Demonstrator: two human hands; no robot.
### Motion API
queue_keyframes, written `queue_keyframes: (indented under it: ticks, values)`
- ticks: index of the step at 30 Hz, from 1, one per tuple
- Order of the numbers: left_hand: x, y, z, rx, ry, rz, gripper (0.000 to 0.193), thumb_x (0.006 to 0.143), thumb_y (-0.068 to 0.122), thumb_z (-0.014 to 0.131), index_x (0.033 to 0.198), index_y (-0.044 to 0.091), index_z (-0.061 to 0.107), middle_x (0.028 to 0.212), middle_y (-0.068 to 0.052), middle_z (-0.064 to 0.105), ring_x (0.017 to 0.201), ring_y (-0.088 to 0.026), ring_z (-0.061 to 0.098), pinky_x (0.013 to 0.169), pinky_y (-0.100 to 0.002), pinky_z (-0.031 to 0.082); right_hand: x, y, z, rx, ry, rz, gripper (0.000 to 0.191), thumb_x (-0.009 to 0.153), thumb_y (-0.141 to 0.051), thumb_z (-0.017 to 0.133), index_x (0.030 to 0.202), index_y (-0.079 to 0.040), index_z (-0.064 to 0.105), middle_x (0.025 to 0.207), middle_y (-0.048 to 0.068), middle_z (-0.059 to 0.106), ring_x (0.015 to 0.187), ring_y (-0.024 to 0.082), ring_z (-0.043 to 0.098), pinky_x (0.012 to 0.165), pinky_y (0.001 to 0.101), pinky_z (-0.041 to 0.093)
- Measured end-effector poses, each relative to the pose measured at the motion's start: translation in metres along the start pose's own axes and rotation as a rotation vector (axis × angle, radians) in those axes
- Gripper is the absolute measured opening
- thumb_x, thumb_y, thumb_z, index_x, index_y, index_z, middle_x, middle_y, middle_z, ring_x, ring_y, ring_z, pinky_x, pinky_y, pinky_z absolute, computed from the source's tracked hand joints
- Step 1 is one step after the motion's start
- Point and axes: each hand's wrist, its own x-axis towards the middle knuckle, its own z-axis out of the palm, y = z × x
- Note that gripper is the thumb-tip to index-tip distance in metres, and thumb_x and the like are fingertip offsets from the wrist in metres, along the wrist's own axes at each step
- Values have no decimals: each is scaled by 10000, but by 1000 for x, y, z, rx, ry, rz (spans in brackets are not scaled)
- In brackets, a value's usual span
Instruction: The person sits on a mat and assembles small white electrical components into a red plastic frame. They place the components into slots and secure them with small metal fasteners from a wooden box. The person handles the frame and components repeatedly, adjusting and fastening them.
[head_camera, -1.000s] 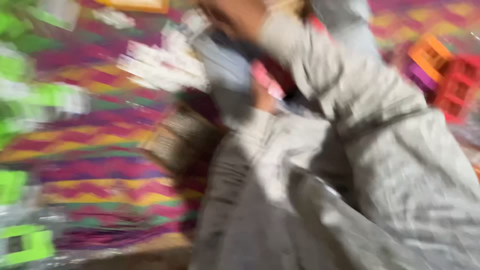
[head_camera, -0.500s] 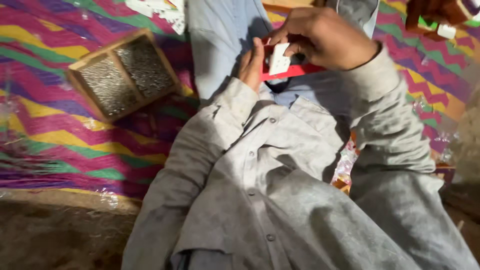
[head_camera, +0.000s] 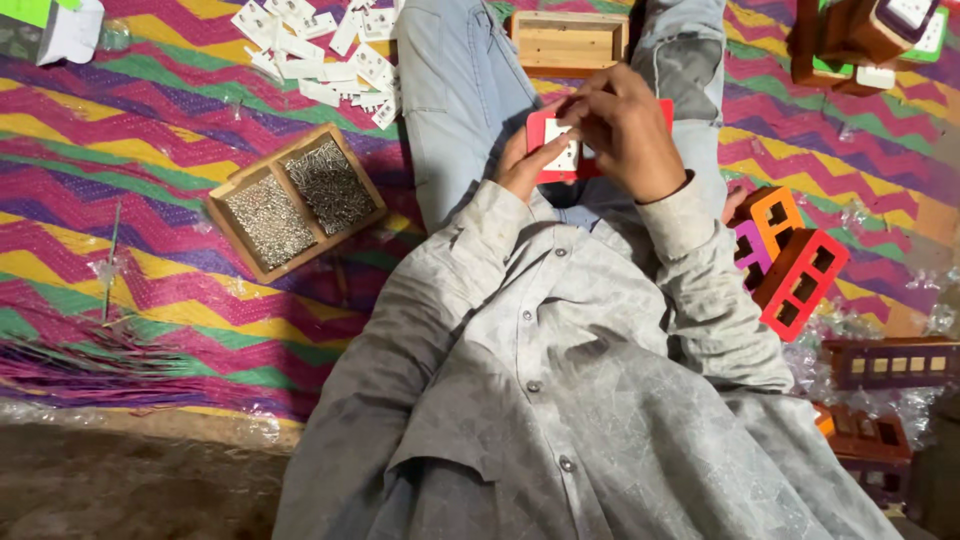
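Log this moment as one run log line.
left hand: holds red frame | right hand: presses white insert | wooden tray: beside leg

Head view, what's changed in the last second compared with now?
The view swung from a blur to steady over the lap. Both hands, left hand and right hand, still hold the red frame with its white piece. The wooden tray stays on the mat.

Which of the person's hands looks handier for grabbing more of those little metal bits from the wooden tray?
Probably the left hand: the tray lies on that side, and this hand only props the red frame, while the right hand is over its white insert.
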Motion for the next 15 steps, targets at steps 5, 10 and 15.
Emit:
queue_keyframes:
  ticks: [5,10,15]
  values:
    - [18,-17,-3,58,-17,229,481,1013,95,686,1468,23,548,1322,-72,681,1201,-165,674,997,-327,574,11,-37,12,-79,52,5,179,919,47,767,1079,-31,748,1060,138,646,1029,344,633,871,407,504]
    - [18,-24,13,-38,56,152,471,1008,136,667,1453,28,555,1170,-79,687,991,-163,658,821,-322,550,44,-87,59,73,-257,-281,189,989,-67,768,1156,-8,702,1121,159,647,1078,362,611,933,444,497]
    - [-3,3,24,-53,60,116,466,1003,178,649,1438,34,561,1017,-85,694,782,-161,642,644,-316,525,88,-104,201,116,-415,-515,161,894,-110,707,1025,-16,703,1055,175,666,974,382,627,825,470,513]
